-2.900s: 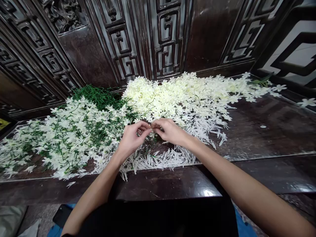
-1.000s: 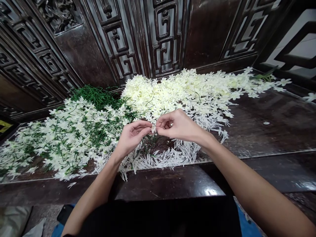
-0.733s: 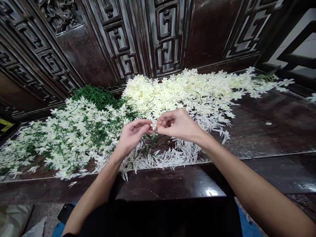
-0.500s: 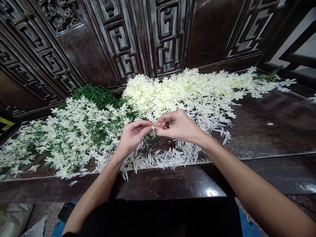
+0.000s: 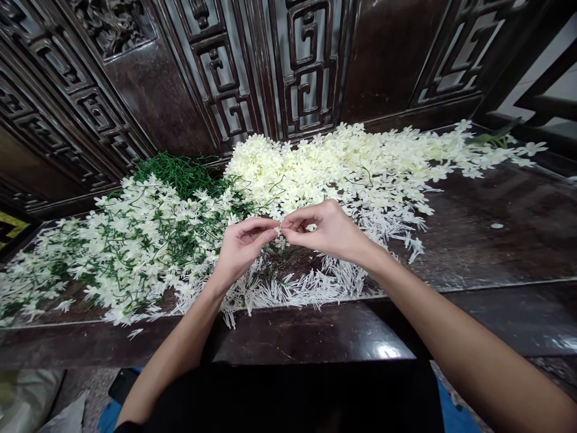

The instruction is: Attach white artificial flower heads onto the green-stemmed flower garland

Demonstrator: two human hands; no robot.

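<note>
My left hand (image 5: 243, 245) is closed in a pinch, thumb against index finger, on a small white artificial flower (image 5: 278, 231). Fingertip to fingertip with it, my right hand (image 5: 327, 227) also pinches at the flower; the exact part it grips is mostly hidden by the fingers. Below and behind the hands lie loose white stamen-like sticks (image 5: 311, 290). To the left spreads a heap of white flowers on green stems (image 5: 135, 240). Behind the hands is a pile of cream-white blossoms (image 5: 324, 165).
A tangle of green wire-like stems (image 5: 178, 174) sits at the back. Everything lies on a dark wooden bench (image 5: 505, 252) with a carved lattice backrest (image 5: 306, 66). A small white disc (image 5: 496, 226) lies on the right. A dark phone-like object (image 5: 121, 386) is below the front edge.
My right fingertips have shifted slightly left and up against the left ones, and less of the flower shows between them. The piles look the same.
</note>
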